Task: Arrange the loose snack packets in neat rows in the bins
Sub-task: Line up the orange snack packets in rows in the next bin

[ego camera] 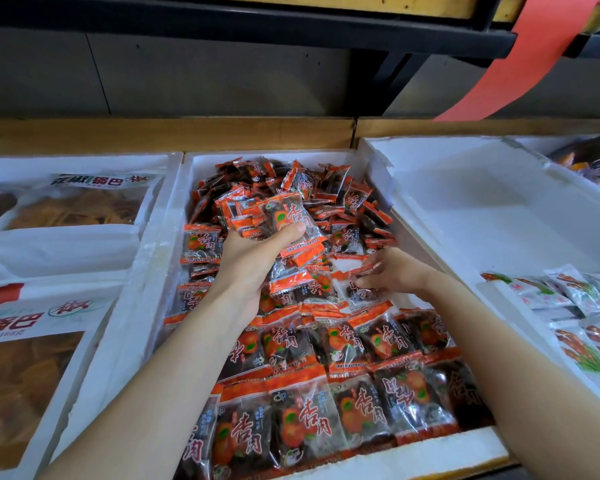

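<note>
Toward the near edge of the middle white foam bin (430, 455), the orange-and-dark plastic snack packets (343, 393) already lie in about three flat, overlapping rows, faces up. Behind them the job is far from done: a loose heap (291, 181) of the same packets fills the back half of the bin, tilted every way.

Above the middle of the bin, the left hand (253, 258) holds up a gathered bundle of packets (284, 216), fingers curled under it and thumb pressed across the top. Lower down, where the rows meet the heap, the right hand (395, 271) reaches in, fingers close together and bent down onto a loose packet (361, 292), seemingly pinching it against the thumb.

By my reckoning, less than half of this bin is in order. The white foam bin on the right (465, 188) holds only a few pale green-printed packets (575, 313) at its near end, not yet in rows
</note>
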Demonstrator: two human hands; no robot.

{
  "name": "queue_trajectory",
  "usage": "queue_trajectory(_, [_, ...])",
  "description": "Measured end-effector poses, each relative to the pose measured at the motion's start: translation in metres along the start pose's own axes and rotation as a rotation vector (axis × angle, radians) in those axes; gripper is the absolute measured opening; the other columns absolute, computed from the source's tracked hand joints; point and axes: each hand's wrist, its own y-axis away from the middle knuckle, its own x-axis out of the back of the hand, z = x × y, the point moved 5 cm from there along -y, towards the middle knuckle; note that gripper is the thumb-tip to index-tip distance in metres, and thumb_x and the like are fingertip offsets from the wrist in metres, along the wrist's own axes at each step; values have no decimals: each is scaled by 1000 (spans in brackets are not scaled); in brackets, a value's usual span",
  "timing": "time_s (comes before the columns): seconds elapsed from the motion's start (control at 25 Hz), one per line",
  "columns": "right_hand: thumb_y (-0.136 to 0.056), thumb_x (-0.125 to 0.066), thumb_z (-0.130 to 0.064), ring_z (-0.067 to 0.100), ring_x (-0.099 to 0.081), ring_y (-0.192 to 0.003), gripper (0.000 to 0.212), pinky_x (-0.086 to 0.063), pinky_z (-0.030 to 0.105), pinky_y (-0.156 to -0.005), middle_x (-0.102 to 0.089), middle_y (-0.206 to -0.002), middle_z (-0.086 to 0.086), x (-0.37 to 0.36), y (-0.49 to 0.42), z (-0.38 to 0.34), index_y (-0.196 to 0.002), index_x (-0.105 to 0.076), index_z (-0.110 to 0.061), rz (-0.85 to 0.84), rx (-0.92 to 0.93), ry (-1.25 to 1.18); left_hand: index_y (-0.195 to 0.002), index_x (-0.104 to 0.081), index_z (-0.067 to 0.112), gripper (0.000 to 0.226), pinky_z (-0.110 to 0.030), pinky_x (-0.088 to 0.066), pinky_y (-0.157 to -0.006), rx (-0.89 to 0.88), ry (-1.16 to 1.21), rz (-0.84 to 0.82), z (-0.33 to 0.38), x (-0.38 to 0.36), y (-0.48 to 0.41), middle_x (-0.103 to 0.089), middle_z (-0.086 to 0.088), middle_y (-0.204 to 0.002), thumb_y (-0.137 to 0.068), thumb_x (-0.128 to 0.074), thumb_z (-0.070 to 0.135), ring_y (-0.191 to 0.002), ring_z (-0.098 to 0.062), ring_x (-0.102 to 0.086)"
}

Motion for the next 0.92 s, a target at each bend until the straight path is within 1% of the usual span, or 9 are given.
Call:
queue_trajectory(0.12, [-82, -72, -20, 15, -57, -66, 25, -50, 37, -84, -62, -76, 5, -4, 3, -6, -93, -61, -1, -53, 13, -144, -114, -67, 18, 45, -35, -57, -81, -1, 4, -6, 2, 0, 2, -76, 3, -96, -72, -84, 22, -89, -16, -73])
queue_trajectory(0.24, [-83, -70, -19, 14, -55, -62, 21, -50, 37, -83, -60, -73, 5, -3, 6, -7, -90, -58, -4, -51, 24, -155, -109, -69, 19, 38, -29, -56, -70, 3, 13, -9, 4, -1, 3, -77, 5, -91, -74, -82, 20, -83, -13, -74])
queue_trajectory(0.4, [-83, -69, -13, 4, -58, -52, 12, -51, 27, -67, -59, -71, 4, -6, 7, -11, -83, -58, -7, -75, 100, -135, -116, -66, 17, 46, -33, -59, -76, 3, 2, -11, 2, -1, 2, -76, 1, -97, -73, -84, 20, -86, -16, -74])
queue_trajectory(0.52, [-80, -73, -16, 14, -59, -83, 31, -47, 28, -80, -61, -96, 6, -9, 4, -10, -107, -59, -7, -61, 129, -45, -115, -66, 18, 50, -43, -55, -91, 15, -17, -11, -2, -2, 1, -76, 1, -100, -69, -86, 23, -94, -20, -72])
queue_trajectory(0.64, [-81, -72, -26, 17, -53, -104, 45, -41, 24, -86, -57, -118, 3, 1, 7, -19, -120, -55, -10, 123, 207, 85, -112, -68, 18, 48, -44, -53, -94, 15, -26, -23, -6, -3, 0, -76, 2, -98, -68, -87, 24, -95, -20, -71])
queue_trajectory(0.68, [-85, -67, -29, 15, -54, -104, 41, -41, 22, -86, -57, -115, 0, 8, 13, -28, -120, -55, -11, 226, 246, 20, -112, -68, 19, 49, -44, -53, -95, 14, -32, -29, -6, -4, 1, -76, 2, -98, -67, -87, 25, -95, -20, -71])
queue_trajectory(0.76, [-94, -54, -31, 11, -58, -93, 21, -49, 22, -81, -62, -101, -3, 17, 28, -46, -107, -58, -16, 335, 328, -327, -114, -66, 21, 64, -45, -51, -97, 15, -47, -43, -6, -7, 3, -75, 3, -101, -57, -92, 32, -99, -20, -70])
queue_trajectory(0.84, [-97, -45, -31, 6, -62, -81, 20, -55, 23, -77, -64, -91, -4, 13, 42, -67, -97, -60, -19, 218, 393, -608, -116, -65, 22, 80, -47, -50, -98, 9, -73, -50, -6, -10, 3, -75, 4, -104, -43, -92, 42, -102, -21, -69])
queue_trajectory(0.92, [-95, -48, -33, 3, -63, -79, 19, -56, 26, -79, -66, -89, -4, 4, 50, -80, -93, -63, -21, 93, 435, -595, -115, -66, 23, 74, -46, -50, -98, -14, -81, -65, -7, -11, 4, -75, 5, -104, -48, -91, 40, -102, -20, -69])
